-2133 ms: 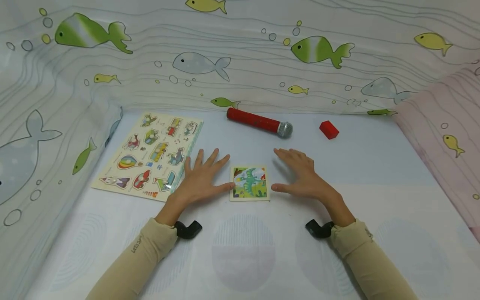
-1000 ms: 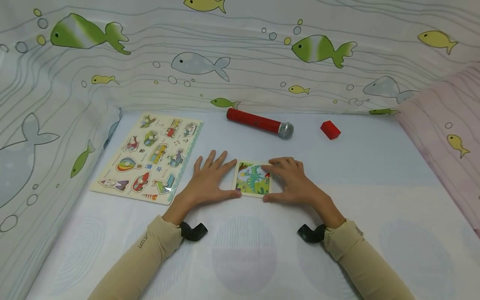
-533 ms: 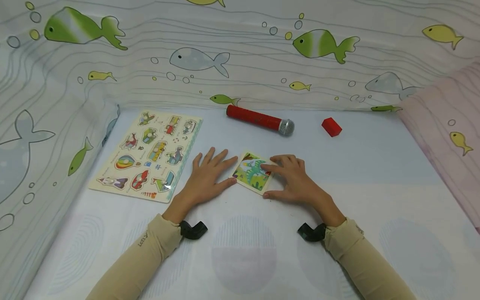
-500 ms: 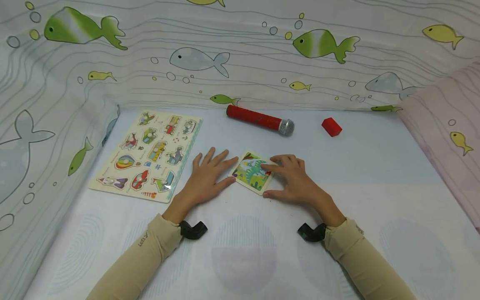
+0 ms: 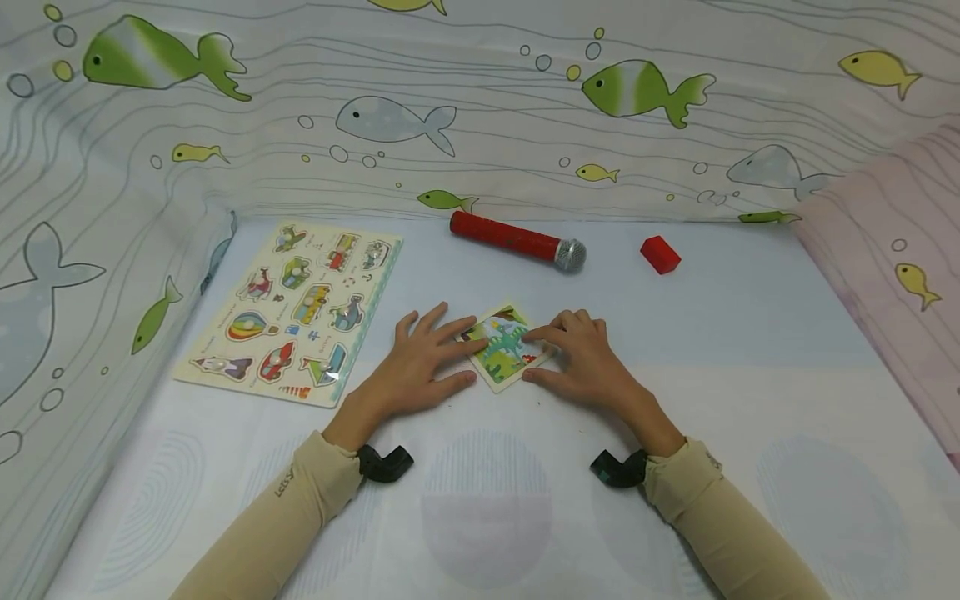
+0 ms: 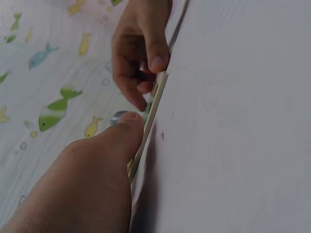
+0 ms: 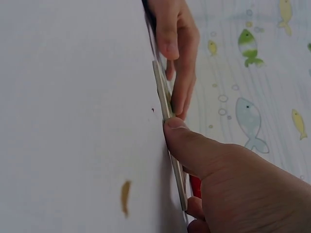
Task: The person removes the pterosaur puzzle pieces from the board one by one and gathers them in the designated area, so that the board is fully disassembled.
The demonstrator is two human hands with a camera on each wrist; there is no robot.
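Note:
A small square dinosaur picture puzzle lies on the table between my hands, its corners turned toward and away from me. Its thin pale edge shows side-on in the left wrist view and the right wrist view. My left hand spreads over the puzzle's left side. One finger rests on the picture while the thumb lies just off the near edge. On the right, my right hand holds the puzzle with its thumb at the near edge and its index fingertip on the picture. The other fingers bend behind it, partly hidden.
A larger peg puzzle board with vehicle pictures lies to the left. Behind the hands are a red toy microphone with a silver head and a red block. Fish-printed cloth surrounds the table at the back and sides.
Both hands have closed in from either side of the small puzzle. It has turned clockwise and shifted slightly away. A left finger now lies on the picture.

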